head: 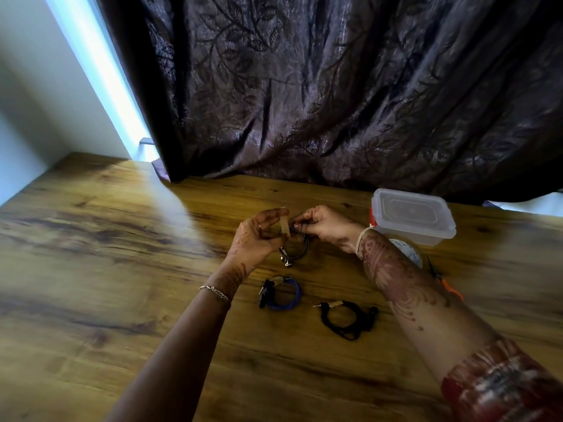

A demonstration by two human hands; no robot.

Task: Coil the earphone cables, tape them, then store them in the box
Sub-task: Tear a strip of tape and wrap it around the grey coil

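Note:
Above the wooden table, my left hand (pixel 259 236) pinches a short strip of beige tape (pixel 285 229) upright. My right hand (pixel 327 228) pinches the top of a coiled dark earphone cable (pixel 300 249), whose earbuds dangle below the coil. The tape strip touches the coil where the two hands meet. Nearer to me lie a blue coiled earphone (pixel 281 293) and a black coiled earphone (pixel 345 318), each bound with a bit of beige tape. A clear plastic box (pixel 412 216) with its lid on stands behind my right wrist.
A tape roll (pixel 409 252) lies partly hidden behind my right forearm, with scissors (pixel 441 278) with an orange handle beside it. A dark patterned curtain (pixel 335 86) hangs along the table's far edge. Bare wooden table (pixel 106 254) stretches to the left.

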